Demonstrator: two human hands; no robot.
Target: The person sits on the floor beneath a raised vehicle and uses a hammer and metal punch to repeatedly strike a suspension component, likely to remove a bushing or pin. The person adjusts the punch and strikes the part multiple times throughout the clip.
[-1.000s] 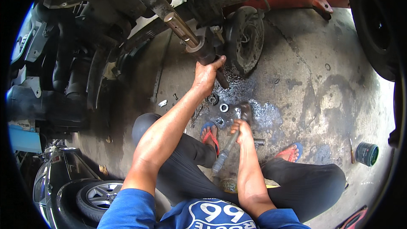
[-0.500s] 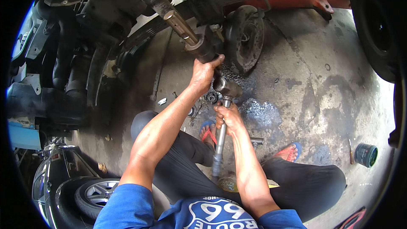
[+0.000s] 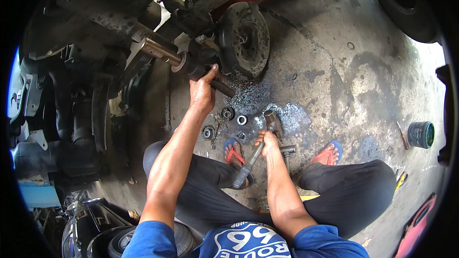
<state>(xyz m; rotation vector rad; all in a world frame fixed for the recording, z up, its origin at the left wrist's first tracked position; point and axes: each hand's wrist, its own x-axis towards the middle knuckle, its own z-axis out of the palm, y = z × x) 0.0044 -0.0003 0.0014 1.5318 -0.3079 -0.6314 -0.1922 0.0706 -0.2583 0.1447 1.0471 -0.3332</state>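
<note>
My right hand [image 3: 267, 142] is closed round the metal handle of a hammer [image 3: 273, 122]. The hammer's head points away from me, above the floor, and its grip end slants back between my knees. My left hand [image 3: 203, 93] is wrapped at the lower side of a dark, thick steel axle part [image 3: 195, 62]; the fingers are partly hidden. From that part a shiny bare spindle [image 3: 161, 51] juts to the upper left. A dark rod [image 3: 223, 88] sticks out on the right of my left hand, and I cannot tell whether the hand grips it.
Bearing-like rings [image 3: 242, 120] lie on the wet, oily floor. A brake drum-like wheel part [image 3: 245, 40] stands beyond my left hand. At right are a green-lined tub [image 3: 421, 134] and a thin tool [image 3: 402, 135]. A T-shaped metal tool [image 3: 287, 150] lies between my feet.
The hammer has dropped away from beside my left hand, toward the lower right, uncovering the rod and rings. My left hand stays at the axle part. The whole view has shifted.
</note>
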